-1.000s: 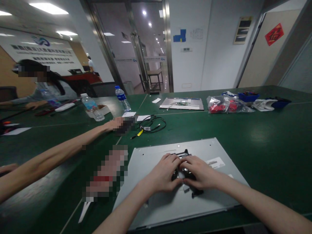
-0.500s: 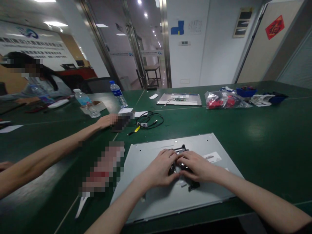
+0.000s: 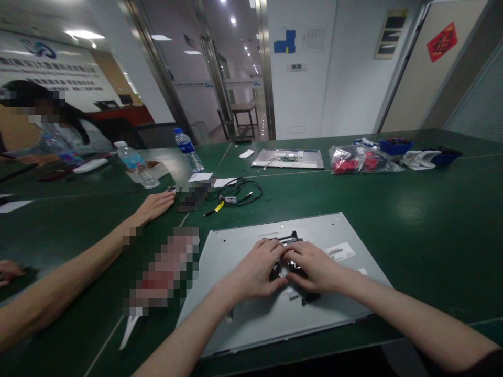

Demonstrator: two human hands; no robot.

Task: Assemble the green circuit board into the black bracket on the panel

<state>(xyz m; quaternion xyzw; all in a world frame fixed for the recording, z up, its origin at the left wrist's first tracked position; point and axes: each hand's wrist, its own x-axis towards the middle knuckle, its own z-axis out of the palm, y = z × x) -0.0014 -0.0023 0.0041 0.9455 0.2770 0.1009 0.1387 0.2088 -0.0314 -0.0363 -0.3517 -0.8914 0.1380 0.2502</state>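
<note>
A grey metal panel (image 3: 251, 319) lies flat on the green table (image 3: 412, 220) in front of me. Near its middle sits a small black part (image 3: 290, 268) with a black frame behind it. My left hand (image 3: 257, 269) and my right hand (image 3: 312, 267) meet over this part, fingers curled and pressed onto it from both sides. Most of the part is hidden under my fingers. A white label (image 3: 340, 252) is stuck on the panel just right of my right hand.
A co-worker's arm (image 3: 78, 267) stretches across the table at left, its hand (image 3: 155, 205) flat beside a blurred dark object. Black cables (image 3: 238, 192), two water bottles (image 3: 135, 165), another panel (image 3: 288, 158) and a bag of red parts (image 3: 359, 159) lie farther back. Another person sits at far left.
The co-worker's hand has drawn back a little from the dark object and lies flat. My hands stay pressed on the black part; the view has shifted slightly.
</note>
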